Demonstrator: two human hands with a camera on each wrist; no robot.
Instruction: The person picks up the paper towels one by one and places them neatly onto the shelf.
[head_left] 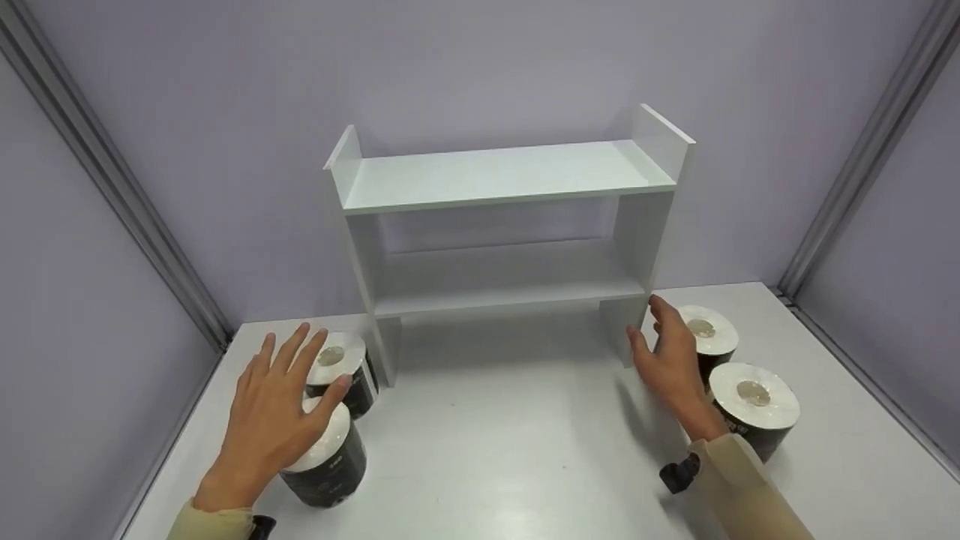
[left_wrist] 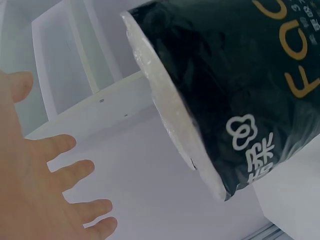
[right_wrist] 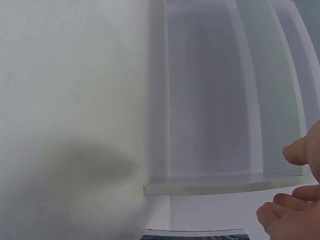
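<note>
Held right hand (head_left: 667,364), fingers parted, at the right side of the shelf unit (head_left: 510,274), nearer it than left hand (head_left: 270,412), spread beside a paper roll (head_left: 330,472).

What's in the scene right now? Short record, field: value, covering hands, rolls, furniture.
left hand: spread open near the left rolls, holding nothing
right hand: at the lower front edge of the right side panel; contact unclear
roll count: four, upright, dark wrap, white tops
left rolls: front left roll, rear left roll
right rolls: front right roll, rear right roll
shelf: white, two boards, upright between the roll pairs
surface: white table
</note>
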